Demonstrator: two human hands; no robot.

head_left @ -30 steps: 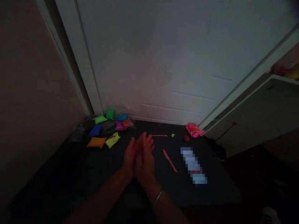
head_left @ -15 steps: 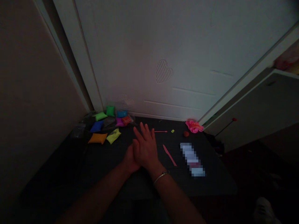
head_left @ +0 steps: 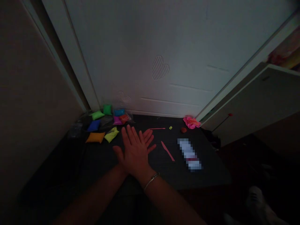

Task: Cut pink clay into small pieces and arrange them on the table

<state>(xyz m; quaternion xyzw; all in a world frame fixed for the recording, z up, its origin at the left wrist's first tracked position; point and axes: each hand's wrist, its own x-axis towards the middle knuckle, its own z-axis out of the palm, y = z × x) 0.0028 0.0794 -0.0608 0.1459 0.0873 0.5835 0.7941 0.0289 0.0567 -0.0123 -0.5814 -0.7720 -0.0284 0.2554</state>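
Note:
My right hand [head_left: 133, 150], with a bracelet at the wrist, lies palm down on top of my left hand [head_left: 149, 137], over a dark table [head_left: 208, 172]. Both hands are flat with the fingers stretched out and spread. Only the left fingertips show, past the right hand's far side. Whether anything lies between the palms is hidden. A pink knife-shaped tool [head_left: 167, 151] lies just right of the hands. A thin pink stick [head_left: 157, 128] lies beyond them.
Several coloured clay packets [head_left: 103, 125] are heaped at the table's far left corner. A yellow-green bit [head_left: 170, 127], a red lump [head_left: 183, 129] and a pink flower shape [head_left: 191, 122] sit at the far right. A blurred-out oblong [head_left: 189, 154] lies on the right. A white door [head_left: 160, 67] stands behind.
The palms were pressed together upright; my right hand has slid left across the left hand and turned flat on top of it, fingers spreading. The view dropped slightly.

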